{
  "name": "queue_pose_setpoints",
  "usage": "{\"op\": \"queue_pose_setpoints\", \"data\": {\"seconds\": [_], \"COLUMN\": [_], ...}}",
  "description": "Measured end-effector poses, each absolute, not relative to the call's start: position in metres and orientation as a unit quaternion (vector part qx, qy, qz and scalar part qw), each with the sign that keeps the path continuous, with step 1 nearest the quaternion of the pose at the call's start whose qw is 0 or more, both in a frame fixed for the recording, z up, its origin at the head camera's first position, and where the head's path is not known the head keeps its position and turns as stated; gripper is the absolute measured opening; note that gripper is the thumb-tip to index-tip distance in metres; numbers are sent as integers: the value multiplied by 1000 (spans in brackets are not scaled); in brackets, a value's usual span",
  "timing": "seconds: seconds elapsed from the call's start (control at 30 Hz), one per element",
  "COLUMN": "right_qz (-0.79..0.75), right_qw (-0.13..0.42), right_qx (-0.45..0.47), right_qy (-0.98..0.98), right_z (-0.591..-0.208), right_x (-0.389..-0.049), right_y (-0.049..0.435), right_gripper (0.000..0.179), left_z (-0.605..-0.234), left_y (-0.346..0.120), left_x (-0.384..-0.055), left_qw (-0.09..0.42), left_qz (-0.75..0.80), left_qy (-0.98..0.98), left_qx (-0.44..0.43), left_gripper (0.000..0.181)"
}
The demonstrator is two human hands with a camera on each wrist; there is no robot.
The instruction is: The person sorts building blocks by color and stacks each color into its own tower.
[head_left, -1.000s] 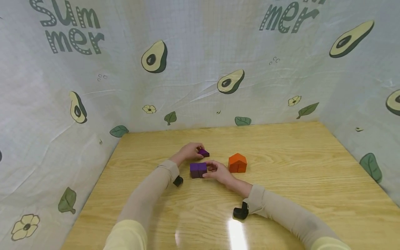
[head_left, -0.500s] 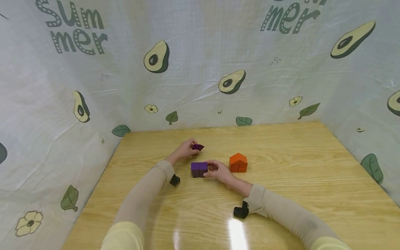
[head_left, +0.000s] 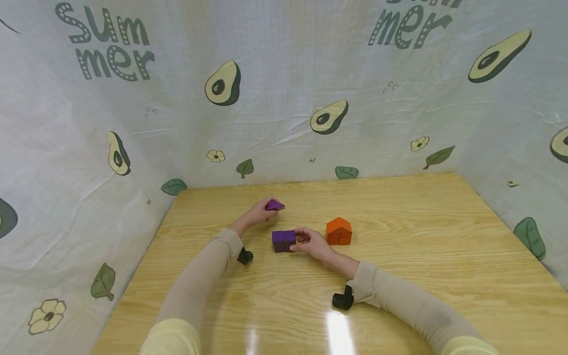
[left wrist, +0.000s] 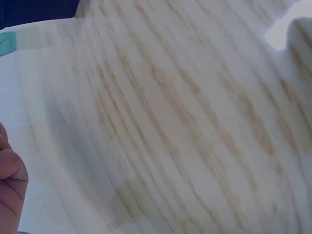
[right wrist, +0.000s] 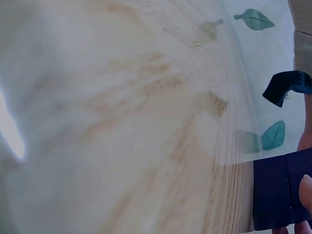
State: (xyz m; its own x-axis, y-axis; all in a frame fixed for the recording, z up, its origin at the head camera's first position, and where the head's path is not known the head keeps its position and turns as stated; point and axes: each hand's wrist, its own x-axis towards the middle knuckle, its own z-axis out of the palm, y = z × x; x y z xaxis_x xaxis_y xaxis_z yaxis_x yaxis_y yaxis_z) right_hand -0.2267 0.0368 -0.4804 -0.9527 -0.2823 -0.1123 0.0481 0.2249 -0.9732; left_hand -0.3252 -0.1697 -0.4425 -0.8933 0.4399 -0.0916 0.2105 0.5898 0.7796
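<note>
In the head view my left hand [head_left: 259,212] holds a purple triangular block [head_left: 274,205] above the back of the table, behind and left of the other blocks. Two purple cubes [head_left: 283,241] stand side by side on the wood. My right hand [head_left: 312,245] grips the right cube, thumb in front and fingers behind. Seen from the right wrist, the cubes [right wrist: 273,190] look dark blue, and the thumb [right wrist: 306,192] lies against them. Only a curled part of my left hand [left wrist: 10,185] enters the left wrist view; its block is hidden there.
Right of my right hand stands an orange house shape [head_left: 338,231], a peaked block over two smaller ones. The wooden table [head_left: 399,212] meets a patterned cloth [head_left: 284,162] at its back and sides. Black wrist cameras [head_left: 343,299] sit below both cuffs.
My left hand has moved back and left with the triangular block and has turned it. My right hand stays at the purple cubes, which have not moved on the table.
</note>
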Motion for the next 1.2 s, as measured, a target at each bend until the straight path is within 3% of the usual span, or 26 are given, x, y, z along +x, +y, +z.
{"op": "queue_pose_setpoints", "data": {"seconds": [0.43, 0.7, 1.2], "right_qz": [-625, -627, -633], "right_qw": [137, 136, 159], "right_qx": [-72, -74, -79], "right_qy": [765, 764, 753], "right_z": [-480, -482, -457], "right_x": [-227, -228, -216], "right_y": [37, 38, 38], "right_gripper": [48, 48, 49], "left_z": [-429, -426, -420], "left_y": [-183, -183, -190], "left_x": [-320, -320, -313], "left_qw": [161, 190, 121], "left_qz": [487, 536, 528], "left_qy": [835, 806, 830], "left_qx": [200, 163, 134], "left_gripper": [43, 33, 52]}}
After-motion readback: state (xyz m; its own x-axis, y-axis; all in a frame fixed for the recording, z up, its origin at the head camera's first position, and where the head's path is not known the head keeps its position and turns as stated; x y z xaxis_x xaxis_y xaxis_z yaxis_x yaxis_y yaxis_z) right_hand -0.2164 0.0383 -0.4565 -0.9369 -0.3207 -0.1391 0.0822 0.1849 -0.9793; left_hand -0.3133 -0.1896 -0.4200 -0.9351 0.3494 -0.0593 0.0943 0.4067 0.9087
